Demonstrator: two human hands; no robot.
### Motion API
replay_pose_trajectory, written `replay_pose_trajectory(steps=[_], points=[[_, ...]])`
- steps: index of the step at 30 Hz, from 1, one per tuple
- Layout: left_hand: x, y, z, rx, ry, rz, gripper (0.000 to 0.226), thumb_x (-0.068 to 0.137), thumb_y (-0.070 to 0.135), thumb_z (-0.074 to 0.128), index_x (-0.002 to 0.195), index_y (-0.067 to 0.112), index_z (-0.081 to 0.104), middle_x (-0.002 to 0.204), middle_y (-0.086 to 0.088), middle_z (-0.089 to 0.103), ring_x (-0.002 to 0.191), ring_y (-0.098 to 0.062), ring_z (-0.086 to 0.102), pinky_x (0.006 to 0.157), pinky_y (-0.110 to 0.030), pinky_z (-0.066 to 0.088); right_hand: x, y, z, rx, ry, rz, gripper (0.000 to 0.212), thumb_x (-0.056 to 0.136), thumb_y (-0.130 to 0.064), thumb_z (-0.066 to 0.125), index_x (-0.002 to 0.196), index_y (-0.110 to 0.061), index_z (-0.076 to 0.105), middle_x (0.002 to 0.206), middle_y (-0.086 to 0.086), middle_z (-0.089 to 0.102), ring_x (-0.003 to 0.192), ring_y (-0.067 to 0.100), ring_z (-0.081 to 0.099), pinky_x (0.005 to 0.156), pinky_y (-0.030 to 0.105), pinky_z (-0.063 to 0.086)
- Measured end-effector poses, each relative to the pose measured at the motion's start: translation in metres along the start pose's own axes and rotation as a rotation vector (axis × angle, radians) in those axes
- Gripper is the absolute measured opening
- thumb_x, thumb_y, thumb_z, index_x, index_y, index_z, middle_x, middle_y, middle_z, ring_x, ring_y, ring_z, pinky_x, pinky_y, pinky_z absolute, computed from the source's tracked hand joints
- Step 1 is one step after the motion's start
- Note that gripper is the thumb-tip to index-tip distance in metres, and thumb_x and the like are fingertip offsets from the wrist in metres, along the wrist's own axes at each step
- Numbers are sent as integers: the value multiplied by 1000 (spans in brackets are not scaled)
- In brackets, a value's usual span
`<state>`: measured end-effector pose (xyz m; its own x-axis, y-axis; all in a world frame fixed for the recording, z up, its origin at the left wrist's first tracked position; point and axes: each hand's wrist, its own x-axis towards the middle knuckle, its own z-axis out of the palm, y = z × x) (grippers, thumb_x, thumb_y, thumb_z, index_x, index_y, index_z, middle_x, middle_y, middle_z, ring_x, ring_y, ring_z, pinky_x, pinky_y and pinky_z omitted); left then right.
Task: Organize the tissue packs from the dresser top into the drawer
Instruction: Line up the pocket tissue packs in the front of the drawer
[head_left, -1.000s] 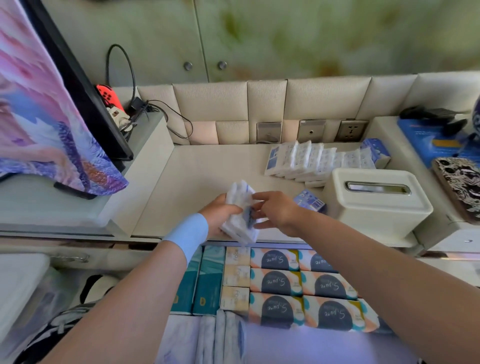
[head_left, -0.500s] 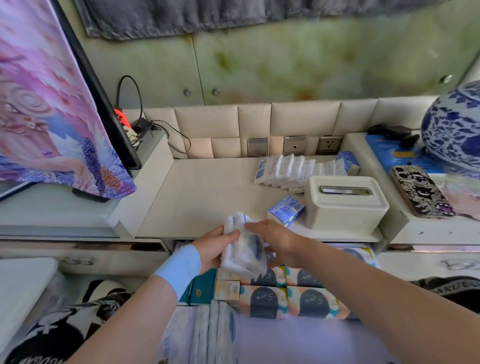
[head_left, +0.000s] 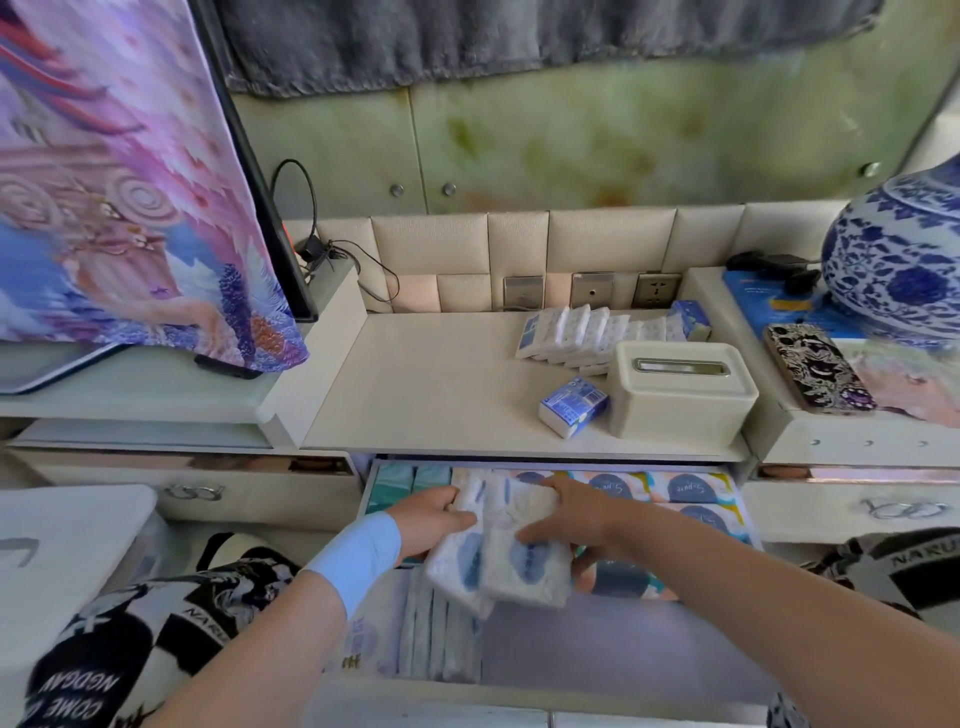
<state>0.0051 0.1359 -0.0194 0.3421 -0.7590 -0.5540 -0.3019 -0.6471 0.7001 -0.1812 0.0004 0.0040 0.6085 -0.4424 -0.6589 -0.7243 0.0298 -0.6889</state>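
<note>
Both hands hold a small bundle of white tissue packs with blue ovals (head_left: 498, 551) over the open drawer (head_left: 597, 642). My left hand (head_left: 428, 522) grips the bundle's left side; my right hand (head_left: 576, 512) lies over its top right. In the drawer lie patterned tissue boxes (head_left: 685, 491), teal boxes (head_left: 410, 480) and upright white packs (head_left: 441, 634) at the front left. On the dresser top (head_left: 431, 384) a row of white tissue packs (head_left: 582, 332) stands at the back right, and a blue-and-white pack (head_left: 572, 406) lies by itself.
A cream tissue box holder (head_left: 680, 395) stands on the dresser top, right of the single pack. A blue-and-white vase (head_left: 893, 260) and a patterned phone (head_left: 818, 366) sit on the raised right shelf. A cloth-draped screen (head_left: 130, 182) stands left; cables (head_left: 332, 249) lie behind it.
Both hands have carried the bundle of packs down from the dresser's front edge to just over the drawer's contents. The camera has tipped back, showing more of the wall and vase.
</note>
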Motion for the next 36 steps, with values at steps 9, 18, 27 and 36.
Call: replay_pose_trajectory(steps=[9, 18, 27, 36], points=[[-8, 1, 20, 185, -72, -112, 74, 77, 28, 74, 138, 35, 32, 123, -6, 56, 102, -29, 64, 77, -45, 61, -17, 15, -25, -468, 58, -5, 31, 70, -35, 85, 91, -18, 69, 85, -7, 65, 84, 14, 62, 67, 24, 48], [-8, 22, 31, 630, -210, 20, 49, 89, 30, 63, 137, 30, 50, 129, 3, 57, 118, -22, 55, 100, -35, 45, -24, 19, -19, -731, -41, -185, 36, 91, -40, 65, 125, -33, 55, 129, -4, 56, 111, 18, 54, 90, 34, 45], [-6, 44, 47, 946, -248, 16, 49, 84, 37, 72, 129, 25, 57, 132, 2, 55, 115, -24, 57, 91, -33, 48, -31, 10, -6, -1232, -110, -357, 45, 89, -3, 60, 121, -33, 68, 120, -2, 63, 106, 23, 59, 81, 31, 47], [10, 30, 62, 1093, -401, -48, 64, 82, 35, 76, 140, 26, 51, 144, 2, 46, 122, -24, 54, 93, -30, 46, -21, 22, 16, -1369, -160, -431, 27, 94, -12, 61, 107, -32, 73, 115, 1, 63, 110, 25, 50, 91, 41, 47]])
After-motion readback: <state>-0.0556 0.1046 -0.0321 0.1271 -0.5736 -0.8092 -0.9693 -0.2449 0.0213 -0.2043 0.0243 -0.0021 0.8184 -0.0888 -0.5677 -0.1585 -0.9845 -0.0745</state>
